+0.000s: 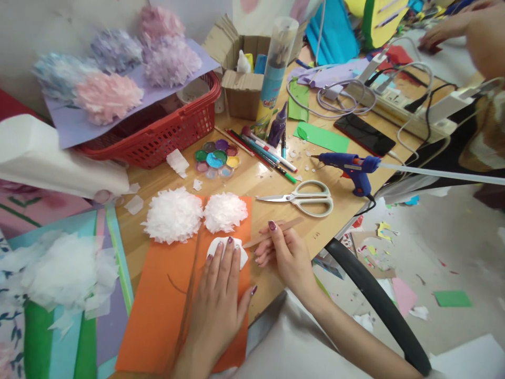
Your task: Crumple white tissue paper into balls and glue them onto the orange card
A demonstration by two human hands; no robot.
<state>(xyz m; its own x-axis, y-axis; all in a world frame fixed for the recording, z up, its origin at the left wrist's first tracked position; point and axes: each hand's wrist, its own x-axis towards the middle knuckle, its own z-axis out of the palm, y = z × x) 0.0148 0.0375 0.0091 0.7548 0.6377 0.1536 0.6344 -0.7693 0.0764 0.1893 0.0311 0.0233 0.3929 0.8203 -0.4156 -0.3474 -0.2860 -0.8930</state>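
My left hand (pixel 219 295) lies flat with fingers stretched out on a small white paper piece (pixel 241 257), pressing it onto an orange paper sheet (pixel 165 310). Two white tissue pom-pom flowers (pixel 173 215) (pixel 225 211) sit at the sheet's top edge. My right hand (pixel 284 256) pinches a thin wooden stick (pixel 290 228) that points up and to the right, just beside the orange sheet. White scissors (pixel 303 198) lie shut beyond the stick. A blue glue gun (pixel 349 167) stands further right.
A red basket (pixel 165 131) holds a purple sheet with pastel pom-poms (pixel 108 95). A paint palette (pixel 216 156), pens, a tall pencil tube (pixel 276 68), cardboard box, phone (pixel 365 134) and power strips crowd the back. Another person's hand (pixel 445 29) shows top right. Paper scraps litter the floor.
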